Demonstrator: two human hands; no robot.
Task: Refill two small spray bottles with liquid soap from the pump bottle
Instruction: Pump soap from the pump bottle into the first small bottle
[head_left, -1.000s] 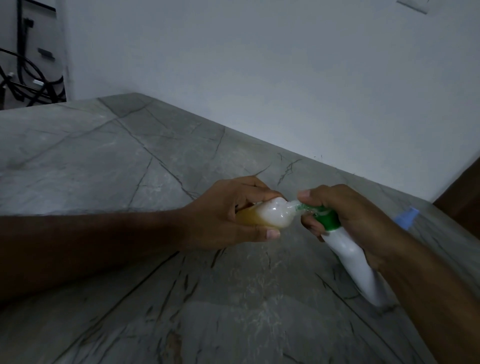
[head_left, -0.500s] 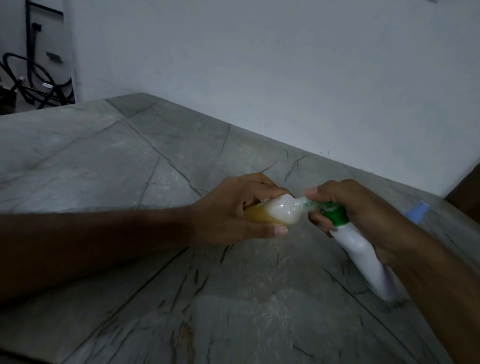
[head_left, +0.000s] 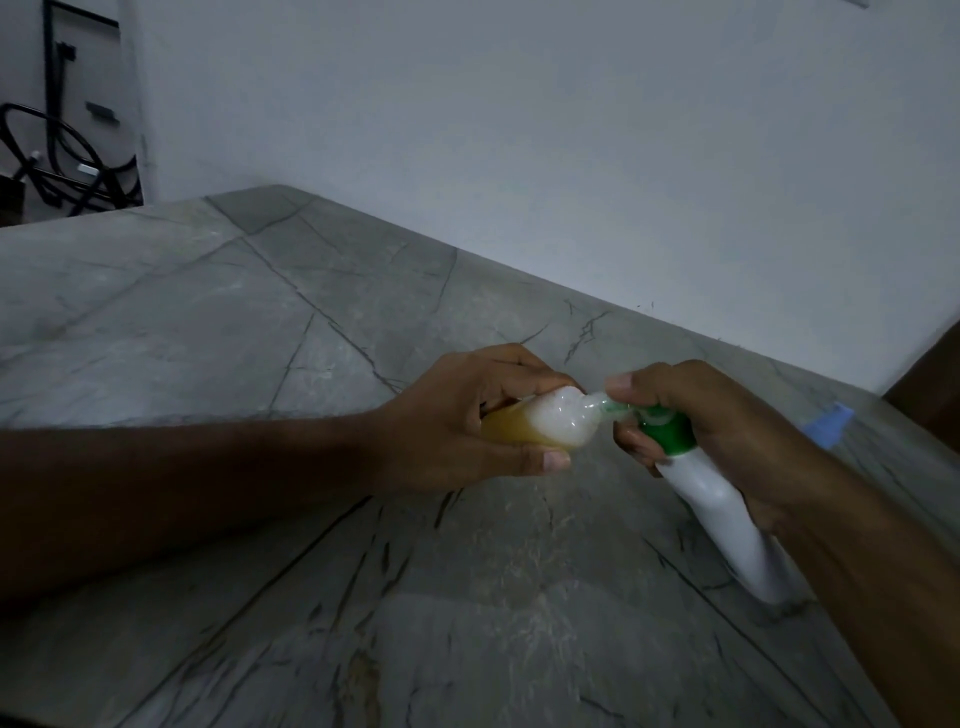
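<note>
My left hand (head_left: 457, 421) grips a small clear spray bottle (head_left: 540, 423), tilted almost flat; it holds amber liquid at its base and white foam near its mouth. My right hand (head_left: 727, 431) is wrapped round the white pump bottle (head_left: 727, 519) at its green collar (head_left: 667, 428), with the bottle leaning and its base on the counter. The pump's pale green spout (head_left: 605, 405) points into the small bottle's mouth, and my right forefinger lies on top of the pump head.
A grey marble counter (head_left: 260, 332) runs to a white wall behind. A small blue object (head_left: 828, 423) lies on the counter behind my right wrist. Dark cables and a frame (head_left: 57, 161) show at the far left.
Both hands and bottles keep the same pose. The view has shifted slightly, so the hands sit a little further right in the frame.
</note>
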